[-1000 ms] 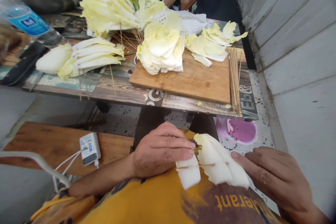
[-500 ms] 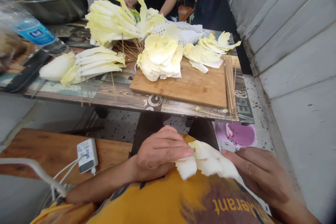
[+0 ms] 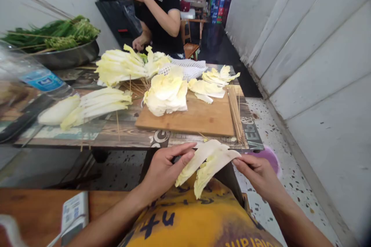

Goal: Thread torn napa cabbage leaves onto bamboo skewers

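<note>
Above my lap, cabbage leaf pieces (image 3: 213, 160) hang between my two hands. My right hand (image 3: 257, 170) pinches their right end between thumb and fingers. At their left side, my left hand (image 3: 171, 164) has its thumb and fingertips closed near a leaf edge; a thin stick tip shows just above the leaves. Beyond them, a wooden cutting board (image 3: 199, 119) carries a stack of cabbage leaves (image 3: 166, 92) and smaller leaf pieces (image 3: 207, 87). Thin wooden sticks (image 3: 235, 115) lie along the board's right edge.
A person in black (image 3: 162, 11) sits across the table (image 3: 107, 135). Skewered cabbage (image 3: 101, 104), a knife (image 3: 26, 117), a plastic bottle (image 3: 43, 81) and a metal bowl of greens (image 3: 72, 56) are at the left. A power bank (image 3: 75, 212) rests on a bench; a pink bucket (image 3: 268, 158) stands lower right.
The view has tilted up. Both hands and the cabbage pieces have risen toward the table edge, and the leaves now hang with yellow ends downward. The other person's hand is at the face.
</note>
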The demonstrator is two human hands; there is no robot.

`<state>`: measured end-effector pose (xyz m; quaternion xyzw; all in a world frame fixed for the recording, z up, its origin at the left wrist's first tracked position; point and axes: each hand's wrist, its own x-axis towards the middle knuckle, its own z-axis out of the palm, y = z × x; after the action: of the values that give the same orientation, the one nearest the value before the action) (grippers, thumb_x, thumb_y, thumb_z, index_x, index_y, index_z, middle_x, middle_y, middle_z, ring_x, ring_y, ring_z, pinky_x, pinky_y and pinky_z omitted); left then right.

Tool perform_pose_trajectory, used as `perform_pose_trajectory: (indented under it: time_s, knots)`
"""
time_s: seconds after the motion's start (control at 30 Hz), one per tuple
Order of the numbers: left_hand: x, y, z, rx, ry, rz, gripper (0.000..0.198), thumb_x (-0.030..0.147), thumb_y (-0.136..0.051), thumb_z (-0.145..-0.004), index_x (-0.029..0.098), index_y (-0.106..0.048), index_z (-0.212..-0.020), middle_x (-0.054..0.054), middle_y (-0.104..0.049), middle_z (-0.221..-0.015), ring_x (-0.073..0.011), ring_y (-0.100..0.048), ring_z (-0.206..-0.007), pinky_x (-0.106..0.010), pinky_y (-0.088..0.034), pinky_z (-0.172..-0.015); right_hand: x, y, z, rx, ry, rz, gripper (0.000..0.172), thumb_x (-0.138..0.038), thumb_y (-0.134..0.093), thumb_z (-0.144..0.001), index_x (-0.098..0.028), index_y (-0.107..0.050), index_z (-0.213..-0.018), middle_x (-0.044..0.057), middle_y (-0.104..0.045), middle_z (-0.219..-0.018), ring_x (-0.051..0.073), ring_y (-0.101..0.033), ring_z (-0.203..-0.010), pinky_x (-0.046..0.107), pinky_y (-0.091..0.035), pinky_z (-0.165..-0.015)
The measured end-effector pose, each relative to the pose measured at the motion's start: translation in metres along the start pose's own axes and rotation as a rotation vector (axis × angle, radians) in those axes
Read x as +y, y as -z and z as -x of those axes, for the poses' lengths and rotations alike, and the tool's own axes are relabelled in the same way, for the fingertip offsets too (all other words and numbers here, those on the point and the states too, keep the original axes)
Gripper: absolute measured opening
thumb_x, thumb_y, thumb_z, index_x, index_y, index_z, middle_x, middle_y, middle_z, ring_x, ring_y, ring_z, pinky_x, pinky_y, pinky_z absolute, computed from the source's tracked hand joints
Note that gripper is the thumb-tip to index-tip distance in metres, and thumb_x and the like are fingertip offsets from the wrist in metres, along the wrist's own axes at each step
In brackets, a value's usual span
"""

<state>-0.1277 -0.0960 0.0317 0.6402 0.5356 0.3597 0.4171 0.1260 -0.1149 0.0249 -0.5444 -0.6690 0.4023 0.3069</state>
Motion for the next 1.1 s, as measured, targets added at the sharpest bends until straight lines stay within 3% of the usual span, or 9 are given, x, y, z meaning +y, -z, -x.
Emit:
perform_pose_trajectory:
  time_s: [0.1, 0.2, 0.27, 0.43, 0.6, 0.7, 0.87, 1.0, 1.1]
  knots:
    - [0.002, 0.005, -0.025, 0.129, -0.061, -0.041, 0.032, 0.039, -0.056, -0.083, 0.019, -0.069, -0.105, -0.003, -0.074, -0.090, -0.0191, -0.067, -0.085, -0.032, -0.052, -0.084, 0.005, 0.003, 0.000, 0.051, -0.099, -0.105, 0.033, -0.043, -0.050, -0.086, -0.015, -0.068, -0.082, 0.000, -0.055, -0.062, 0.011, -0.045, -0.055, 0.021, -0.035, -0.048]
    - [0.001, 0.006, -0.066, 0.228, -0.223, -0.219, 0.032, 0.037, -0.053, -0.086, 0.019, -0.068, -0.107, -0.004, -0.072, -0.099, -0.0195, -0.065, -0.094, -0.033, -0.048, -0.090, 0.011, 0.006, 0.005, 0.061, -0.138, -0.191, 0.036, -0.048, -0.051, -0.085, -0.015, -0.067, -0.084, -0.003, -0.044, -0.055, 0.008, -0.034, -0.048, 0.020, -0.027, -0.043]
    - [0.000, 0.003, -0.101, 0.193, -0.323, -0.429, 0.030, 0.033, -0.049, -0.087, 0.018, -0.069, -0.103, -0.006, -0.071, -0.103, -0.0200, -0.064, -0.096, -0.033, -0.047, -0.090, 0.015, 0.007, 0.010, 0.092, -0.140, -0.216, 0.038, -0.050, -0.052, -0.084, -0.015, -0.066, -0.080, -0.004, -0.040, -0.054, 0.008, -0.031, -0.047, 0.020, -0.025, -0.042]
    - [0.000, -0.022, -0.183, 0.062, -0.402, -0.735, 0.029, 0.025, -0.048, -0.086, 0.016, -0.068, -0.105, -0.009, -0.068, -0.108, -0.0232, -0.059, -0.103, -0.035, -0.042, -0.092, 0.018, 0.009, 0.016, 0.186, -0.115, -0.211, 0.037, -0.049, -0.053, -0.084, -0.015, -0.066, -0.076, -0.003, -0.041, -0.056, 0.008, -0.032, -0.048, 0.019, -0.025, -0.042]
    - [0.004, -0.051, -0.228, -0.027, -0.454, -0.855, 0.030, 0.020, -0.051, -0.084, 0.020, -0.063, -0.112, -0.010, -0.059, -0.123, -0.0266, -0.045, -0.118, -0.043, -0.029, -0.099, 0.023, 0.010, 0.020, 0.259, -0.105, -0.179, 0.037, -0.048, -0.052, -0.084, -0.016, -0.069, -0.079, -0.001, -0.048, -0.058, 0.008, -0.035, -0.049, 0.019, -0.029, -0.041]
    - [0.008, -0.058, -0.244, -0.085, -0.469, -0.904, 0.030, 0.019, -0.056, -0.081, 0.021, -0.063, -0.110, -0.011, -0.061, -0.119, -0.0283, -0.043, -0.117, -0.047, -0.024, -0.098, 0.032, 0.010, 0.022, 0.288, -0.107, -0.158, 0.038, -0.049, -0.051, -0.083, -0.016, -0.070, -0.081, -0.001, -0.049, -0.058, 0.009, -0.037, -0.049, 0.019, -0.029, -0.041]
    - [0.018, -0.059, -0.253, -0.130, -0.464, -0.927, 0.016, 0.016, -0.061, -0.074, 0.016, -0.066, -0.089, -0.012, -0.066, -0.100, -0.0288, -0.051, -0.104, -0.047, -0.025, -0.094, 0.045, 0.008, 0.025, 0.342, -0.132, -0.204, 0.038, -0.049, -0.053, -0.083, -0.015, -0.069, -0.086, -0.001, -0.047, -0.057, 0.010, -0.039, -0.049, 0.020, -0.031, -0.042]
    - [0.031, -0.053, -0.235, -0.118, -0.467, -0.889, 0.015, 0.017, -0.052, -0.079, 0.015, -0.065, -0.087, -0.009, -0.068, -0.080, -0.0235, -0.058, -0.087, -0.043, -0.028, -0.094, 0.043, 0.008, 0.025, 0.380, -0.107, -0.193, 0.036, -0.046, -0.051, -0.086, -0.014, -0.067, -0.092, -0.001, -0.049, -0.057, 0.010, -0.042, -0.050, 0.020, -0.034, -0.043]
    - [0.040, -0.040, -0.202, -0.065, -0.439, -0.709, 0.024, 0.030, -0.050, -0.084, 0.016, -0.065, -0.097, -0.009, -0.069, -0.093, -0.0217, -0.060, -0.087, -0.034, -0.039, -0.085, 0.036, 0.013, 0.025, 0.464, -0.002, -0.016, 0.030, -0.039, -0.049, -0.088, -0.016, -0.067, -0.092, 0.001, -0.054, -0.060, 0.012, -0.048, -0.053, 0.021, -0.039, -0.047]
